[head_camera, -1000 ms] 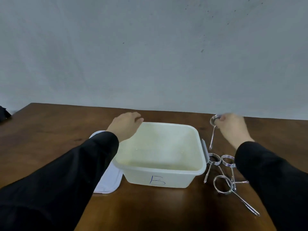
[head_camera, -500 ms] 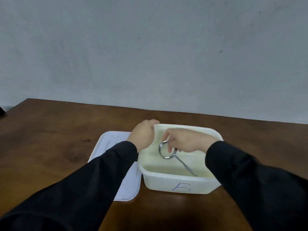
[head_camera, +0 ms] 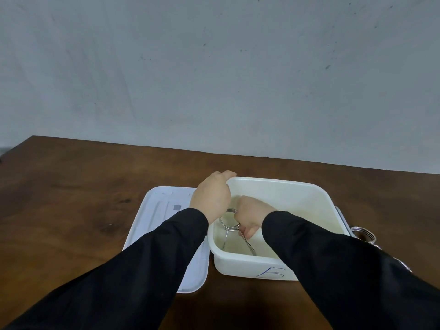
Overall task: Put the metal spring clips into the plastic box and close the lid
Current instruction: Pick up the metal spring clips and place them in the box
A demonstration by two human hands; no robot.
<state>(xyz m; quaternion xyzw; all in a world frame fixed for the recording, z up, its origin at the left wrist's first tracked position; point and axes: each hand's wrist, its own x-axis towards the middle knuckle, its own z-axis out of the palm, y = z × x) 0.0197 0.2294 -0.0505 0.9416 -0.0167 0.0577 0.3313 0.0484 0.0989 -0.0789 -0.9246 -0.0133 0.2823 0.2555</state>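
Note:
The white plastic box [head_camera: 297,189] stands open on the brown table, with a blue letter on its front wall. My left hand [head_camera: 213,195] grips the box's far left corner rim. Inside the box, low near the left wall, my right hand [head_camera: 252,214] is shut on a metal spring clip [head_camera: 229,226], whose two legs point down toward the box floor. Another spring clip [head_camera: 363,234] lies on the table just right of the box, partly hidden by my right sleeve. The white lid [head_camera: 162,225] lies flat on the table, left of the box.
The dark wooden table [head_camera: 71,198] runs back to a grey wall. Its far edge [head_camera: 119,144] lies behind the box. My black sleeves cover the near part of the table.
My right hand carried a spring clip from the table on the right into the box and has lowered it toward the floor. My left hand has stayed on the box's corner.

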